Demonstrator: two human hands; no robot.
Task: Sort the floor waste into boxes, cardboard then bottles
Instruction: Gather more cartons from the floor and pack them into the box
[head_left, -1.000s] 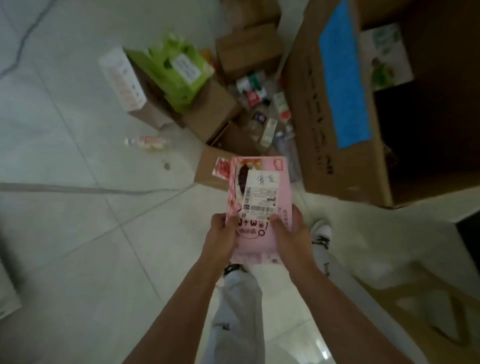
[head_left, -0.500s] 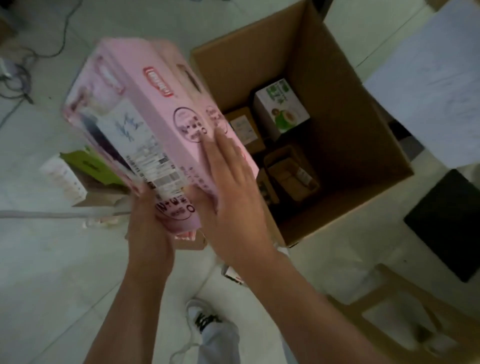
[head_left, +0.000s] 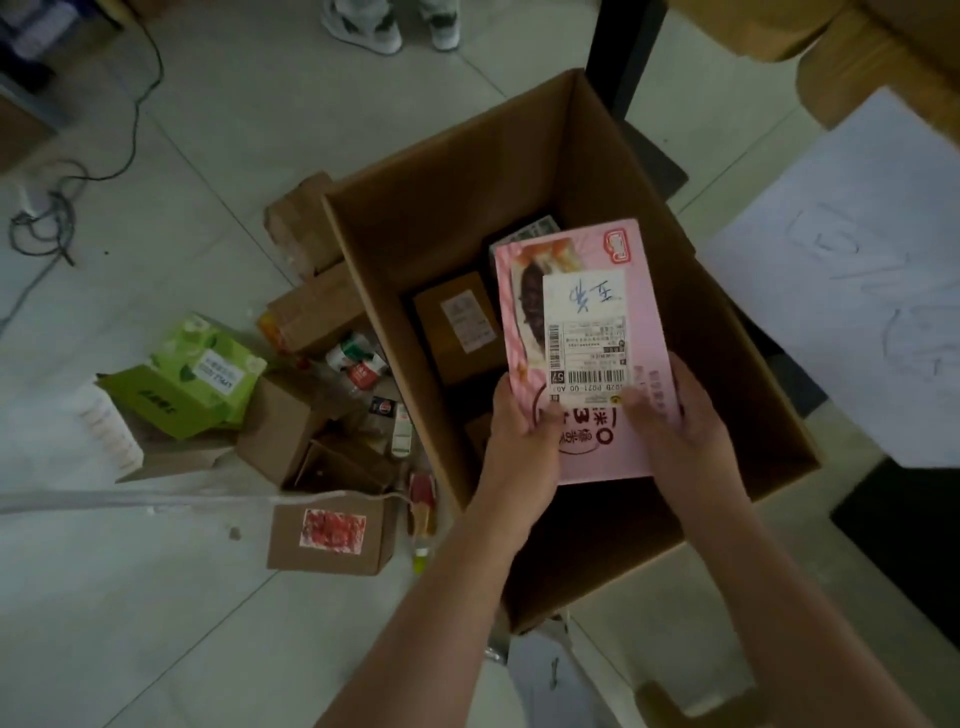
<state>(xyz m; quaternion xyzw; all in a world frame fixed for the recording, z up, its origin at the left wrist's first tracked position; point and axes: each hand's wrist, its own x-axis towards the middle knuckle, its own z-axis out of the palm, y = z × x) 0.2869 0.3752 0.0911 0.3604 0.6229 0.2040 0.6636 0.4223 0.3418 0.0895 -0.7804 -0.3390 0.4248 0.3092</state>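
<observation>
Pink carton (head_left: 587, 338) above open cardboard box (head_left: 467, 171).
Left hand (head_left: 519, 423) grips its 7 o'clock corner, right hand (head_left: 680, 421) its 5 o'clock edge, fingers curled.

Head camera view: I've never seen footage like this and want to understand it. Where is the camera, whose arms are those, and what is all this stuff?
There is no machine here. The picture comes from a camera worn on a person's head, looking down at their own bare arms. Their left hand and right hand grip the near end of a flat pink carton with a shipping label, held over a big open cardboard box. A brown parcel lies inside it. On the tiled floor to the left sits unsorted waste: a green box, a brown carton with a red sticker, and some bottles.
</observation>
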